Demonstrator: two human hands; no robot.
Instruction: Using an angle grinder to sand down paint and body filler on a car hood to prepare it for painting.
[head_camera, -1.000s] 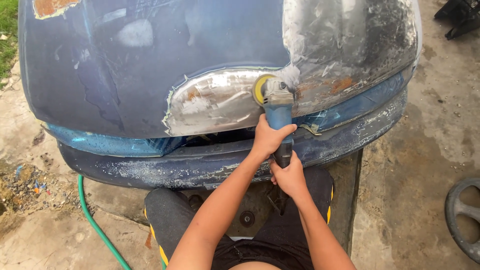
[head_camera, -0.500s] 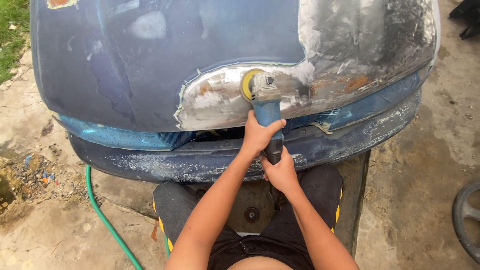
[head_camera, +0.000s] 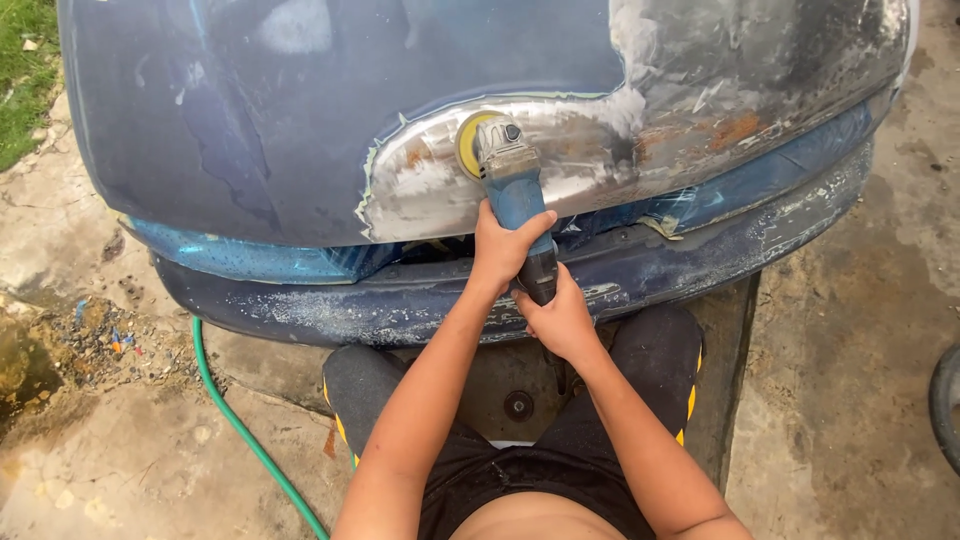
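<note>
A blue angle sander with a yellow disc presses on a patch of bare, rust-spotted metal at the front edge of a dark blue car hood. My left hand grips the sander's body just behind its head. My right hand holds the dark rear handle, close to the car's scuffed bumper. Both forearms reach up from the bottom of the view, over my knees in black shorts.
A green hose runs across the cracked concrete at the lower left. Grass borders the far left. Part of a dark tyre shows at the right edge. More stripped metal covers the hood's right side.
The sander's disc has slid leftward along the bare metal patch, with both hands following it. The view has shifted slightly too.
</note>
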